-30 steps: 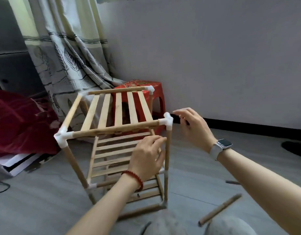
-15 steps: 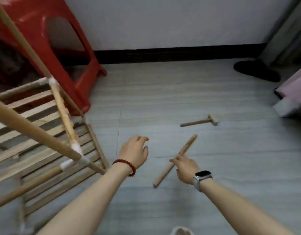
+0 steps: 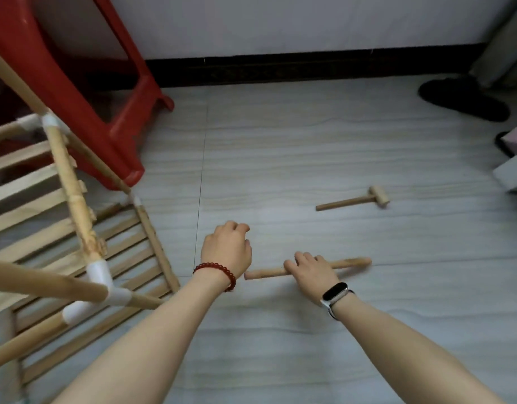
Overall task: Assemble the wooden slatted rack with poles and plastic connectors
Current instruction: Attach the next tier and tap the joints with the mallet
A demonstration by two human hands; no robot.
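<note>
**Q:** Where's the pole relative to your hands?

**Me:** The loose pole [image 3: 308, 267] lies on the floor [image 3: 280, 158] directly under my right hand [image 3: 309, 272]. Long axis runs side to side across my palm, far end tipped slightly away from me. My fingers curl over its middle; whether the thumb closes underneath, I can't tell.

**Q:** And the left?

**Me:** My left hand [image 3: 226, 252] hangs just beside the pole's near end, not touching, fingers loosely curled, holding nothing. Right hand is plainly the one on it.

**Q:** Where does it go?

**Me:** The rack [image 3: 85, 228] stands off my left hand, its white connector [image 3: 101, 279] nearest. I judge the pole must swing leftward, end-first. The mallet [image 3: 353, 199] sits beyond my right hand, well apart.
</note>
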